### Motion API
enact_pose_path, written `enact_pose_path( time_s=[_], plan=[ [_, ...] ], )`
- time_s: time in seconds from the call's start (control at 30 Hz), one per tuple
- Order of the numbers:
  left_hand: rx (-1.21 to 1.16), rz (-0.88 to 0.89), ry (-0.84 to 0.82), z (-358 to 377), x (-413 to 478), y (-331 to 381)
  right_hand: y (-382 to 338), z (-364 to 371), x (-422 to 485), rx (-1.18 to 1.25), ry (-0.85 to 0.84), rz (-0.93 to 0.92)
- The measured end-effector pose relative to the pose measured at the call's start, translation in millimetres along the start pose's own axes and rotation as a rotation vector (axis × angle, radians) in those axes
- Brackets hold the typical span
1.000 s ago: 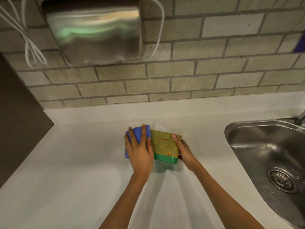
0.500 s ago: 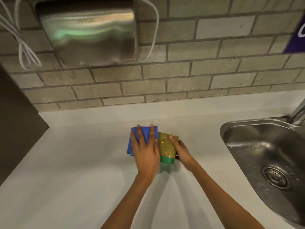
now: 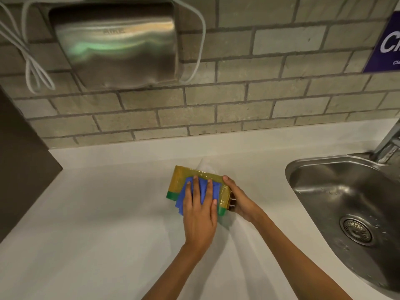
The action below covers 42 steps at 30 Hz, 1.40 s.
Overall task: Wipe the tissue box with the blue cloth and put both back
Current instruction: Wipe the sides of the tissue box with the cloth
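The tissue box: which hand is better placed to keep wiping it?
The left hand. It lies flat on the blue cloth, pressing it onto the tissue box, while the right hand grips the box's end to steady it.

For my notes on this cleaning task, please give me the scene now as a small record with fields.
place: white counter below a brick wall
left hand: flat on the cloth, pressing it on the box
right hand: grips the box's right end
box: yellow and green, a tissue showing behind it
sink: steel, right of the box, apart from it
dryer: on the wall, above the counter
task stage: wiping; nothing put back yet
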<state>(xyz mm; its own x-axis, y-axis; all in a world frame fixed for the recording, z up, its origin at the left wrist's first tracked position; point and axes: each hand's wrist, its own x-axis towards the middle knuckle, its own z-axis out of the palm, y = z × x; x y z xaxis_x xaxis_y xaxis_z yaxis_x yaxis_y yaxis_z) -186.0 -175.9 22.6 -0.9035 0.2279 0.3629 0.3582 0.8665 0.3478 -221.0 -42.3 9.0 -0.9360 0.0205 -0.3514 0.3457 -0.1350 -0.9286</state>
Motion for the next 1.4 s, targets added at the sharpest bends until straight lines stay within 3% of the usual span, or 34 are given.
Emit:
enact_pose_path(
  time_s=[0.17,0.37,0.5,0.6,0.73,0.83,1.0,1.07,1.27,1.4],
  plan=[
    [0.034,-0.168,-0.023,0.1,19.2,21.1,3.0,3.4,1.1,0.019,0.034,-0.001],
    [0.033,0.043,-0.029,10.0,-11.7,-16.0,4.3,0.2,3.5,-0.015,0.050,-0.028],
    [-0.073,-0.187,0.124,6.0,12.4,-36.5,4.8,2.5,5.3,-0.005,0.066,-0.022],
    [-0.077,-0.277,0.111,4.4,27.3,-23.1,5.3,5.0,5.0,0.003,0.068,-0.028],
    [0.007,-0.044,0.036,10.2,5.3,-4.6,3.2,3.6,5.3,0.009,0.058,-0.030],
    [0.000,0.091,0.008,11.4,-0.9,-28.5,5.1,0.6,7.2,0.022,0.071,-0.025],
    [-0.180,-0.283,0.177,9.3,34.9,-49.9,4.0,4.6,7.5,0.018,0.103,-0.019],
    [-0.170,-0.357,0.197,12.9,43.6,-44.9,5.4,9.1,7.8,0.035,0.131,-0.017],
    [-0.207,-0.230,0.133,32.5,5.6,-2.9,2.5,19.8,8.7,0.044,0.236,-0.140],
    [-0.310,-0.167,0.142,31.8,-9.8,2.6,5.3,25.6,5.4,0.074,0.243,-0.105]
  ],
)
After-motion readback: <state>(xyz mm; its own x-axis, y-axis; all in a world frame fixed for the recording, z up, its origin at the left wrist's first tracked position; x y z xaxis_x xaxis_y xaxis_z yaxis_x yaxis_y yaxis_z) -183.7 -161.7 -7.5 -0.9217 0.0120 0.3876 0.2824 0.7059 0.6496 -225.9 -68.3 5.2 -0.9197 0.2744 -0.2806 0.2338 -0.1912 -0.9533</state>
